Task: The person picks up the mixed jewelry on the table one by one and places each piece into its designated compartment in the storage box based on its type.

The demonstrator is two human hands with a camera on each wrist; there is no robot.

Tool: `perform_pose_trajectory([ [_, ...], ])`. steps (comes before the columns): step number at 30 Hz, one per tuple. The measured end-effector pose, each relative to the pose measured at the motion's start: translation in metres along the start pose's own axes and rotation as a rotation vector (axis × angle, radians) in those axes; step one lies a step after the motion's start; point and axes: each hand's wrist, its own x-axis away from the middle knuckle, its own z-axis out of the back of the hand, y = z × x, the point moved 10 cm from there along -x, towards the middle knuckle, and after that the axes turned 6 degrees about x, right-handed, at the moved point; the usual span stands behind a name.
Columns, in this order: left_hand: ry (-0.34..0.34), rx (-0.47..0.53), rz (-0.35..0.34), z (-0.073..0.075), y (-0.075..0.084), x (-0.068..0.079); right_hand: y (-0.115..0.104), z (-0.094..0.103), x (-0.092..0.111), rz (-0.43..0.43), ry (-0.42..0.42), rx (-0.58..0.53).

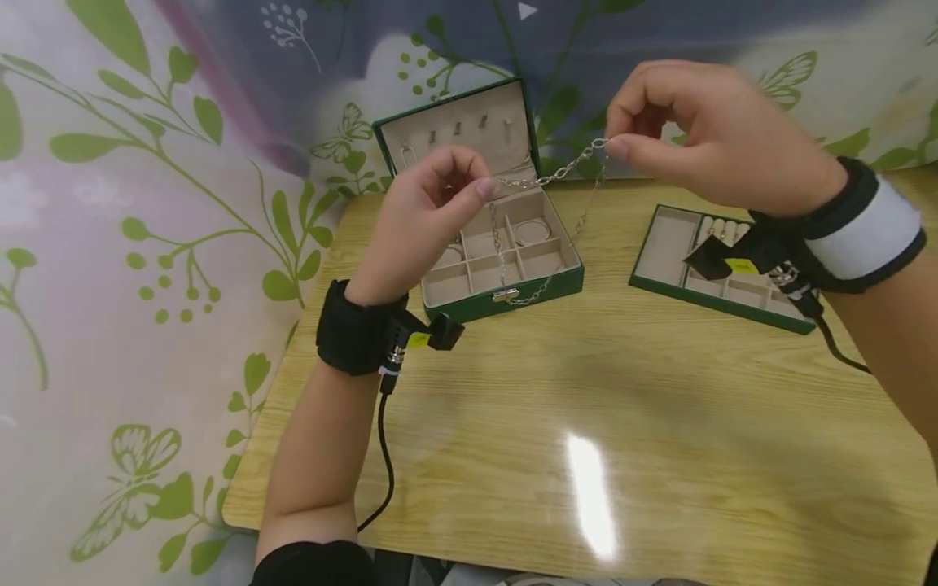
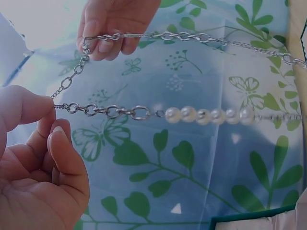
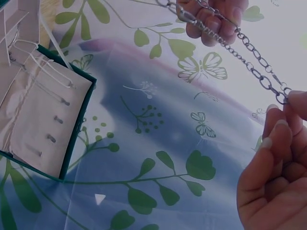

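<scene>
A silver chain necklace [image 1: 560, 172] with a row of pearl beads [image 2: 209, 116] stretches between my two hands, the rest of its loop hanging in front of the green jewelry box [image 1: 506, 297]. My left hand [image 1: 437, 213] pinches the chain between thumb and fingertips, above the box's left part. Higher and to the right, my right hand [image 1: 703, 134] pinches another part of the chain by thumb and finger. The open box has cream compartments, with a ring-shaped bracelet [image 1: 532, 233] lying in one. Hooks line its raised lid [image 3: 48, 120], where a chain hangs.
To the right, a green-edged tray [image 1: 663, 244] with ring rolls and small compartments lies on the wooden table [image 1: 469, 456], partly hidden by my right wrist's camera. A leaf-patterned sheet [image 1: 146, 268] covers the wall behind and to the left. Cables trail from both wrists.
</scene>
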Motion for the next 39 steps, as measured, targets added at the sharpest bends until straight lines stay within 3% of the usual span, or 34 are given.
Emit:
perform_pose_trajectory([
  [13, 0.024, 0.051, 0.071, 0.007, -0.025, 0.001, 0.010, -0.006, -0.009, -0.069, 0.002, 0.010],
  [24, 0.088, 0.053, 0.114, 0.017, -0.051, 0.003, 0.014, -0.026, -0.043, 0.015, -0.039, 0.083],
  [33, 0.213, 0.138, 0.193, 0.037, -0.088, 0.004, 0.018, -0.056, -0.078, 0.083, -0.119, 0.157],
  [37, 0.298, 0.160, 0.226, 0.049, -0.099, 0.007, 0.026, -0.067, -0.090, 0.063, -0.158, 0.175],
  [39, 0.340, 0.151, 0.274, 0.054, -0.107, 0.012, 0.033, -0.073, -0.093, 0.038, -0.185, 0.182],
])
